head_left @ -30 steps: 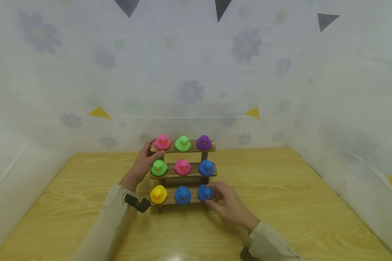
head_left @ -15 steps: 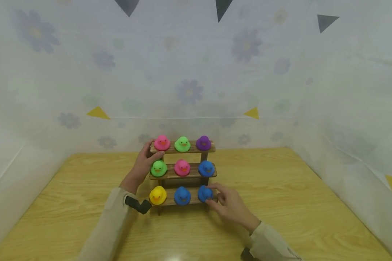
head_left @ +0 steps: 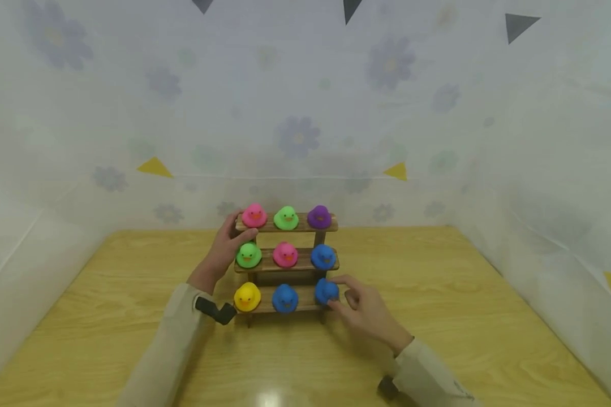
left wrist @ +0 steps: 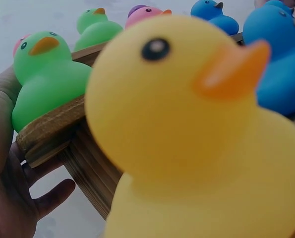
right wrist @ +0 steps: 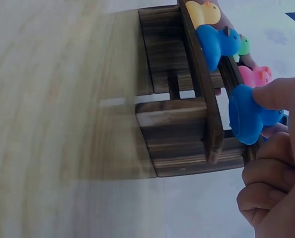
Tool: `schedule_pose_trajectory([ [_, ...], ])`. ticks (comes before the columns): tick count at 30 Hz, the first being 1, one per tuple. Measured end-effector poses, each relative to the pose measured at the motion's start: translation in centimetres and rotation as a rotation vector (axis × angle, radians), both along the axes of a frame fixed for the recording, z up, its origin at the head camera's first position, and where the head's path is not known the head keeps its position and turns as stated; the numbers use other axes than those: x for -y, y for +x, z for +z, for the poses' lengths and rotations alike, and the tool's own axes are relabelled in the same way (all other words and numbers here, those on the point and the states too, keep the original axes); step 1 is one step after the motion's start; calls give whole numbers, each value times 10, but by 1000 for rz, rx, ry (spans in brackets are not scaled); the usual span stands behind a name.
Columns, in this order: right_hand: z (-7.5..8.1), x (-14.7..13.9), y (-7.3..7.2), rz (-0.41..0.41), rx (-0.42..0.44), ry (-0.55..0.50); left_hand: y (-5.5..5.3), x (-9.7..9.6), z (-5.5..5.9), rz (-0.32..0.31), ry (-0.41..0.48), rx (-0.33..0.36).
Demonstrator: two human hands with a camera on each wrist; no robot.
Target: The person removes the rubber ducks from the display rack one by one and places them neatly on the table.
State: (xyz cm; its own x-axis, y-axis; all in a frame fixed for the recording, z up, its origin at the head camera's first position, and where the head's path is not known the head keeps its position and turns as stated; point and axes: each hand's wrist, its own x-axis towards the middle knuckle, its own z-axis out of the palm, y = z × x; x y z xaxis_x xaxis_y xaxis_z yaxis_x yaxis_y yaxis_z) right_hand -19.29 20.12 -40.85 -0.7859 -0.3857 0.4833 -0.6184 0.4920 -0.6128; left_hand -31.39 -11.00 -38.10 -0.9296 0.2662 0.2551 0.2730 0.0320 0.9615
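A dark wooden three-tier stand point(head_left: 305, 277) carries several rubber ducks. My left hand point(head_left: 223, 249) grips the stand's upper left end, thumb in front and fingers behind. Near that hand are a pink duck point(head_left: 254, 216) and a green duck point(head_left: 248, 255). My right hand point(head_left: 369, 310) pinches a blue duck point(head_left: 327, 292) between thumb and index finger at the right end of the bottom tier. In the right wrist view, this blue duck point(right wrist: 247, 116) shows its flat base, held off the board and tipped; the other fingers are curled.
On the bottom tier also sit a yellow duck point(head_left: 247, 297) and another blue duck point(head_left: 285, 298). A purple duck point(head_left: 319, 217) tops the right end. The wooden table point(head_left: 438, 305) is bounded by a flowered cloth backdrop point(head_left: 265, 102).
My right hand has shifted the pinched blue duck slightly right and up from its spot on the bottom tier. The left hand keeps its grip on the stand. The head view has tilted slightly.
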Motion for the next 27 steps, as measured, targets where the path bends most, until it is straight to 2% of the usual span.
schedule_pose_trajectory([
  [5, 4, -8, -2, 17, -20, 17, 0, 0, -3, 9, 5, -1],
  [11, 8, -30, 1, -18, 12, 53, -3, -13, -9, -39, 17, 17],
  [17, 12, -41, 2, -4, -58, 79, -3, -17, -10, -46, 17, 12],
  [21, 11, -45, -1, -41, -61, 76, -3, -16, -12, -35, 22, 9],
  [27, 8, -53, -6, -115, -13, 60, -5, -18, -12, -26, 21, 9],
])
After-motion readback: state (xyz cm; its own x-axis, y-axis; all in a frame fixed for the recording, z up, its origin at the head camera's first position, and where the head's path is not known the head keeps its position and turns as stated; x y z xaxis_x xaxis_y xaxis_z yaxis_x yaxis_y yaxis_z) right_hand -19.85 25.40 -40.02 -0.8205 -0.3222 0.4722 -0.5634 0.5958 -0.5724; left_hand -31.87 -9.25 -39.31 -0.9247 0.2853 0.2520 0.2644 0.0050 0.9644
